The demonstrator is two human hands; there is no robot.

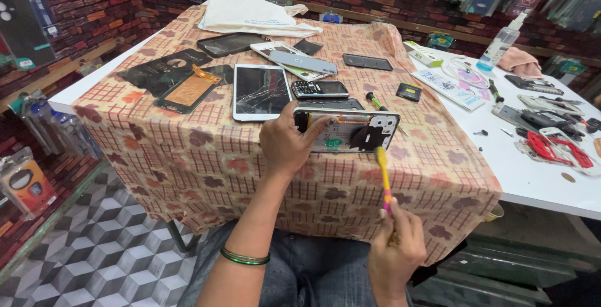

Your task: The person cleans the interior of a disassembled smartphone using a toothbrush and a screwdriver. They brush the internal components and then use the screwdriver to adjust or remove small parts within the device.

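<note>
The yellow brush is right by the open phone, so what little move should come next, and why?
Probably a short sweep of the yellow brush across the open phone. The right hand holds the brush by its lower end, and its tip sits at the phone's lower edge, near a dark part. The left hand steadies the phone's left end on the patterned cloth.

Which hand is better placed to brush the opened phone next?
Right. The right hand holds the yellow brush, its tip at the opened phone. The left hand is occupied gripping the phone's end.
</note>
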